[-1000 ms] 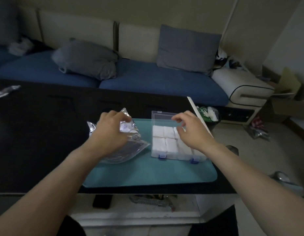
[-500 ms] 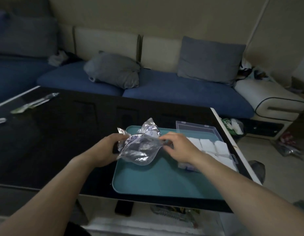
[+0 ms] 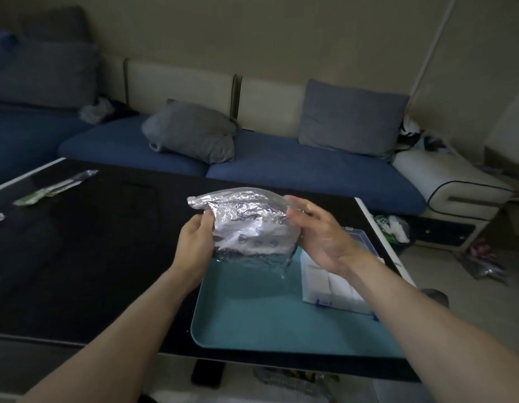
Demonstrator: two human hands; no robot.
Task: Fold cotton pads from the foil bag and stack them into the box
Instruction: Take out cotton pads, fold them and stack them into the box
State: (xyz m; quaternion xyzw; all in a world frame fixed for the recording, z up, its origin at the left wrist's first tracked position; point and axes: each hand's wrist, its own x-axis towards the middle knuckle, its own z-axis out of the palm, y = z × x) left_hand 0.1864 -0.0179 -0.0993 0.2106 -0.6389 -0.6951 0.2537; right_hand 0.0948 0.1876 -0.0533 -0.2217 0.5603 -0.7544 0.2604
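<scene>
Both hands hold the crinkled silver foil bag (image 3: 251,228) up above the teal tray (image 3: 270,327): the left hand (image 3: 194,245) pinches its left edge, the right hand (image 3: 319,237) grips its right side. The right forearm partly hides the clear box (image 3: 334,282) of white cotton pads (image 3: 336,286) on the tray's right. The tray lies on a glossy black table (image 3: 78,257); a blue sofa (image 3: 281,167) with grey cushions stands beyond.

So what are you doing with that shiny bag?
A person is holding a foil bag up over a teal tray with both hands. The left hand grips its left edge, and the right hand holds its right side near the top. Beside it on the tray sits a clear box already packed with white cotton pads. No pad is out of the bag at the moment, so the next one has yet to be pulled out and folded.
</scene>
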